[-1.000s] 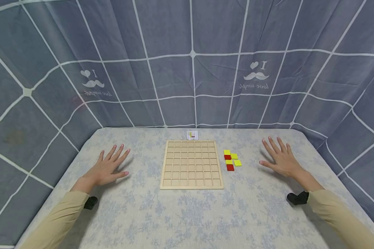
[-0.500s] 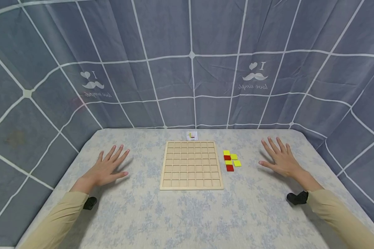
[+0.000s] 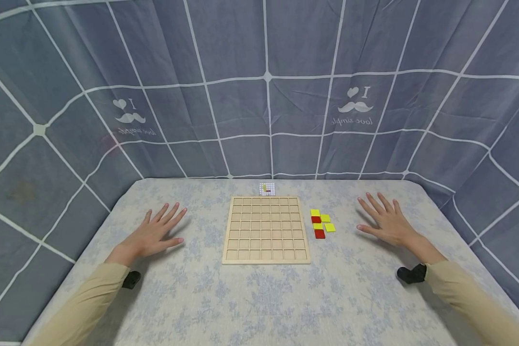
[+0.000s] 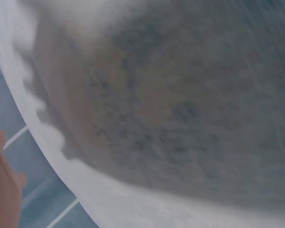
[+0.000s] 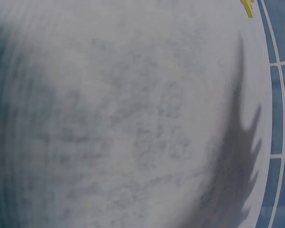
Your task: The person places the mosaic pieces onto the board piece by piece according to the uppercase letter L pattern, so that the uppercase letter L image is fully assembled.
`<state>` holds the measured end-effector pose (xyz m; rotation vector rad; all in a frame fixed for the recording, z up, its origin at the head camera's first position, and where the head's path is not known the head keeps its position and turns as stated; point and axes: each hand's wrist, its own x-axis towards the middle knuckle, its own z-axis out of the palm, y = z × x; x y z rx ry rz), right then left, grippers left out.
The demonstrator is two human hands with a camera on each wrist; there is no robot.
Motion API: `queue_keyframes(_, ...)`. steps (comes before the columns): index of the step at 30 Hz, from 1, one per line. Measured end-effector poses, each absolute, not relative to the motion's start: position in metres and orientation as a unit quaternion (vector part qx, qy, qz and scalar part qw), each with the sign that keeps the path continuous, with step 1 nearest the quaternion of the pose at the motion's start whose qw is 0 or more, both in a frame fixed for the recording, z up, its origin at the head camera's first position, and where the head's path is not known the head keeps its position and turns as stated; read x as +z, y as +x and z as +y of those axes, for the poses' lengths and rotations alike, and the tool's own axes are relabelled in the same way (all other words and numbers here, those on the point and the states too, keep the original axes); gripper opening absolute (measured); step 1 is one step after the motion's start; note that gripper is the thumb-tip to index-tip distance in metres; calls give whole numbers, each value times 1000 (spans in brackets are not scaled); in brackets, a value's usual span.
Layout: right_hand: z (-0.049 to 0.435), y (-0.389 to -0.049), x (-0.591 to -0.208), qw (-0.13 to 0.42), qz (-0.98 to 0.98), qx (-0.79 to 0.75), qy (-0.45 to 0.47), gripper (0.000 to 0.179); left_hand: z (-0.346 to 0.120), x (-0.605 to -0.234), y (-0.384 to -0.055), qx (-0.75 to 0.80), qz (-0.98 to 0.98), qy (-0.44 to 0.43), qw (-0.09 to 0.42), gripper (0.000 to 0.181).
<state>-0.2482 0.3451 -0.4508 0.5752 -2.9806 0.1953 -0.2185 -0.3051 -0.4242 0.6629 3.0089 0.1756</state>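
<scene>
My left hand (image 3: 149, 236) is held over the left side of the table with its fingers spread and nothing in it. On the other side, my right hand (image 3: 389, 225) also has its fingers spread and holds nothing. Between them lies a square wooden grid board (image 3: 265, 229) with bare cells. Just right of the board sit several small square tiles: yellow ones, such as a yellow tile (image 3: 330, 227), and red ones, such as a red tile (image 3: 319, 234). The right hand is nearer to these tiles. In the right wrist view a yellow tile (image 5: 247, 7) shows at the top edge.
A small card (image 3: 266, 189) printed with a coloured grid pattern lies behind the board. The table (image 3: 259, 302) has a pale cloth with a blue floral print. A grey-blue curtain (image 3: 238, 110) with white lines encloses the back and sides.
My left hand has moved slightly to the right, toward the board. The right hand has shifted a little to the left. Board, tiles and card stay where they were.
</scene>
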Motion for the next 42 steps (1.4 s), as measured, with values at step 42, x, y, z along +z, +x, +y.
queue_keyframes(42, 278, -271, -455, 49, -947, 222, 228, 40, -203, -436, -249, 83, 933, 331, 113, 80)
